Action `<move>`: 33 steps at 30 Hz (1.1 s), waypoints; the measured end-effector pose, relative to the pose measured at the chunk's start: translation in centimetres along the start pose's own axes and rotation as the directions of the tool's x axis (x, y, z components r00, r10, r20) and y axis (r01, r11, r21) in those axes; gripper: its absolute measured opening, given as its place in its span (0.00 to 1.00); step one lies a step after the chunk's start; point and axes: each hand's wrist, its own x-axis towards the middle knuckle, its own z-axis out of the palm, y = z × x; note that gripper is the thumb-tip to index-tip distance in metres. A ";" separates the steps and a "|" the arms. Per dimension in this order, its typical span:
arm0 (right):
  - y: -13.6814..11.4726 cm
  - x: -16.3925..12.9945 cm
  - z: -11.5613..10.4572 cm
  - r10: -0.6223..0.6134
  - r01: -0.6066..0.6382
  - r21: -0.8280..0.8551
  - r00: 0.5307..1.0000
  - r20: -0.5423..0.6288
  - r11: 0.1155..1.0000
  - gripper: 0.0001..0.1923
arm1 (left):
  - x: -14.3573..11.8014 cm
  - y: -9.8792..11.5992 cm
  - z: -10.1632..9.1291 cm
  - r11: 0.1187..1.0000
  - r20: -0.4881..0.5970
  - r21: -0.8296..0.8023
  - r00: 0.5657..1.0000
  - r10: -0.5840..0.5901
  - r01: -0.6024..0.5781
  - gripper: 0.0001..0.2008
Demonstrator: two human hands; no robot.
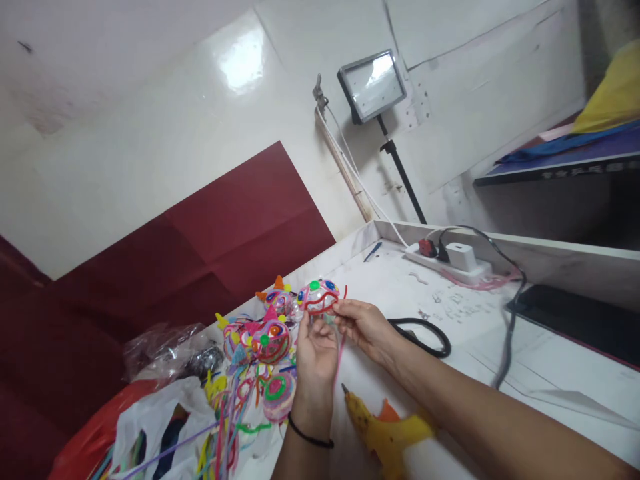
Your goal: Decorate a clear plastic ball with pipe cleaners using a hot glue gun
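My left hand (315, 357) and my right hand (363, 327) meet above a white table (480, 347). Both hold a small round craft ball (319, 295) decorated in pink, with green and blue dots and a red pipe-cleaner mouth. A pink pipe cleaner (340, 357) hangs down from it between my hands. A black band circles my left wrist. Just left of the hands sit several similar decorated balls (270, 337), some with orange or yellow spikes.
A yellow glue gun (387, 433) lies by my forearms. Black scissors (425, 333) rest right of my hands. Loose pipe cleaners and plastic bags (165, 420) crowd the left. A power strip (450, 260) with cables sits at the back, a lamp (373, 83) on a stand behind it.
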 end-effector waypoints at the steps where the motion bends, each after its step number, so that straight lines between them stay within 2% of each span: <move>1: 0.0 0.0 0.0 0.002 -0.002 -0.001 1.000 -0.001 1.000 0.05 | 0.0 0.0 -0.1 1.000 0.007 0.003 1.000 -0.002 0.002 0.16; 13: 0.0 -0.3 0.2 0.003 -0.004 -0.044 1.000 -0.017 0.999 0.04 | 0.0 -0.2 -0.5 0.999 -0.010 -0.052 1.000 0.009 -0.009 0.15; 18: 0.2 -0.2 0.1 -0.022 0.021 -0.042 0.999 -0.031 0.999 0.07 | 0.2 -0.4 -0.7 0.998 -0.010 -0.054 1.000 0.017 -0.017 0.16; 33: 1.2 0.4 -0.6 -0.005 0.007 -0.045 0.999 0.053 0.999 0.09 | -0.4 -1.4 -0.5 1.000 -0.027 -0.004 0.999 0.027 -0.027 0.18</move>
